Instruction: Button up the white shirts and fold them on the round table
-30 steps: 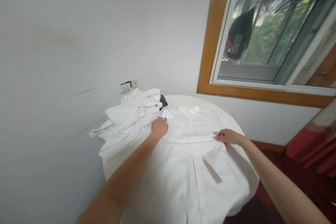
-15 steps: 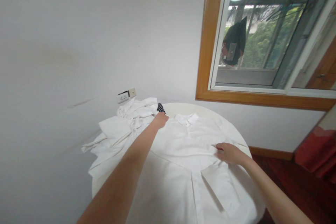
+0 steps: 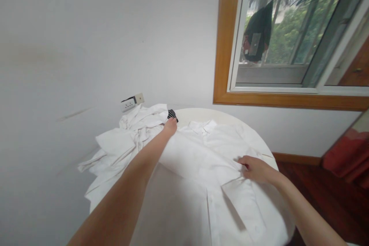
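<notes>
Near the wood-framed window (image 3: 221,46), one round white table (image 3: 198,113) bears a white shirt (image 3: 190,157), with its collar (image 3: 203,127) toward the wall (image 3: 173,46) and its long axis coming from there to my side. My left hand (image 3: 170,126) looks clamped on the shirt's far left edge, beside a white clothes pile (image 3: 115,142) and a dark striped cloth (image 3: 172,114). My right hand (image 3: 252,168) pinches the fabric near the sleeve (image 3: 248,203). Between both grips, one crease goes slantwise across that axis; the left grip is nearer to the collar, the right one nearer to me.
</notes>
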A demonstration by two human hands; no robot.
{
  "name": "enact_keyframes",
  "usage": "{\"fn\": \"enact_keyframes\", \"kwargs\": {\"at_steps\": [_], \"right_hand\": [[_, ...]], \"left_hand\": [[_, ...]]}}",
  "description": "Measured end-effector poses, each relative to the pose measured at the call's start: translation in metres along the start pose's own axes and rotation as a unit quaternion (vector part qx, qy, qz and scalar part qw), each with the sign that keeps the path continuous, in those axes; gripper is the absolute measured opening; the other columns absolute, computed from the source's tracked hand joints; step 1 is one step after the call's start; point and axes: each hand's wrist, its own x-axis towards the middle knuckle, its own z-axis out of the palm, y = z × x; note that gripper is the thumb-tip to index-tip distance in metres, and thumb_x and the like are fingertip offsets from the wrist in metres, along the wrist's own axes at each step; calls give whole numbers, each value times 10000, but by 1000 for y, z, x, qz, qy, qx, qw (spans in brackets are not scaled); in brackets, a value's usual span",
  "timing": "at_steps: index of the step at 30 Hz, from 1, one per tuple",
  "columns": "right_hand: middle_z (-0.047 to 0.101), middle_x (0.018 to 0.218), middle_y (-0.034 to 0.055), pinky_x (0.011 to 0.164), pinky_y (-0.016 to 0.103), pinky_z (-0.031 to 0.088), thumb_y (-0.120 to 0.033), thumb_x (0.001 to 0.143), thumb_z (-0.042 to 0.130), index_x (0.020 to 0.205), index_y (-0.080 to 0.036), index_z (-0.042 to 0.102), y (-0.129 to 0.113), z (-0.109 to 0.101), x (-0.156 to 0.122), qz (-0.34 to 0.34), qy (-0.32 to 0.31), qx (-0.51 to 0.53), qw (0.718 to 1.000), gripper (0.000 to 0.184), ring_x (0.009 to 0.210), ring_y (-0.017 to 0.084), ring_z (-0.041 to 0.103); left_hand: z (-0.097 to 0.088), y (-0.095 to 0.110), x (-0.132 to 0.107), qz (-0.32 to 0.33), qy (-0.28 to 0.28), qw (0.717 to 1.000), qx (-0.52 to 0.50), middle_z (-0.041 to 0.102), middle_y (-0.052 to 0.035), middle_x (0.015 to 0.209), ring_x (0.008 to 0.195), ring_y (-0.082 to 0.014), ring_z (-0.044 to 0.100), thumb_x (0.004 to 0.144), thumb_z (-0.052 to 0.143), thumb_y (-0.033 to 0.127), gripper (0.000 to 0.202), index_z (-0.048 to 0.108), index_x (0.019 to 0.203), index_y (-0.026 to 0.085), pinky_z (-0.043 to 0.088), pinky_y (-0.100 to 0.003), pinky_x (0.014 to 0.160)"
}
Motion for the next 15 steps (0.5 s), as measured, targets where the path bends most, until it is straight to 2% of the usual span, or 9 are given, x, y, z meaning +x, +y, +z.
{"fn": "enact_keyframes", "kwargs": {"at_steps": [4,9,13,15], "right_hand": [[666,828,39,636,248,365,-163,671,506,869,-207,680,0,-2,5,6,0,-1,1000,267,721,177,568],[600,656,23,556,249,306,-227,733,479,676,-189,610,-5,-4,10,7,5,8,1000,149,613,154,512],[550,605,5,543,241,305,-210,734,458,633,-187,565,-7,-6,12,-15,2,55,998,148,600,146,490],[550,612,2,549,237,320,-215,738,454,638,-187,562,-7,-5,13,-22,6,77,997,150,611,148,495]], "left_hand": [[6,9,-9,-12,11,1000,9,642,-155,956,1075,-258,427,781,403,51,327,698,889,141,276,-402,929],[-3,29,-25,-27,44,999,12,573,-173,1093,1113,-286,390,840,313,49,385,645,1026,114,249,-436,965],[-9,57,-52,-55,95,994,-23,545,-190,1109,1099,-303,429,875,291,89,373,565,1129,97,315,-442,918],[-6,69,-69,-49,83,995,-37,567,-182,1090,1096,-304,459,886,307,116,342,571,1103,108,346,-435,907]]}}
